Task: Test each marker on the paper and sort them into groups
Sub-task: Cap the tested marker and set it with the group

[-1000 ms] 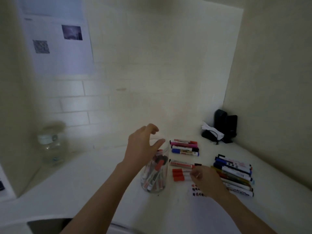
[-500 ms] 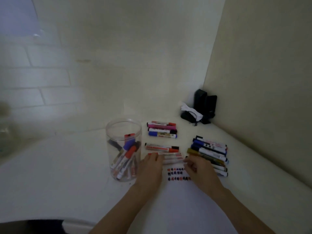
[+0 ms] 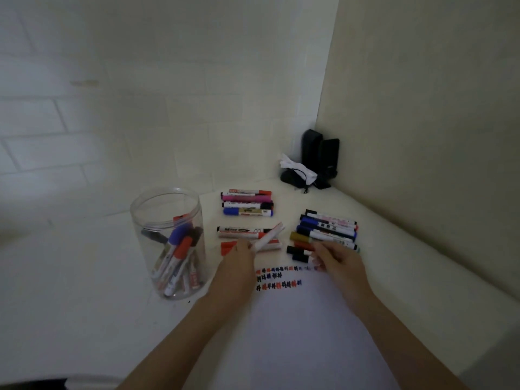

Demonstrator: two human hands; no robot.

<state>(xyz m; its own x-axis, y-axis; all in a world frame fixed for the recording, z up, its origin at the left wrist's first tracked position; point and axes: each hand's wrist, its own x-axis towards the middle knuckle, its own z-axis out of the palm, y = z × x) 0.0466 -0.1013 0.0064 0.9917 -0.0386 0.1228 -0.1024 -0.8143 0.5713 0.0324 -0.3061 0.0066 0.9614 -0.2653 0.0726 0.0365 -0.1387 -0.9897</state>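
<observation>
My left hand grips a white-barrelled marker, tilted up and to the right over the middle group of red markers. My right hand has its fingers curled on the end of a black-capped marker at the near edge of the right group. The white paper lies under both forearms, with three short rows of red, blue and black test marks. A clear jar to the left holds several markers. A back group lies further away.
Black speakers with a white cloth and cable stand in the corner where the walls meet. The wall on the right runs close along the right group. The white desk stretches out left of the jar.
The view has swung down and to the right. My left hand left the jar's rim, came down beside the paper and lifted a white marker. My right hand stayed by the right group.
</observation>
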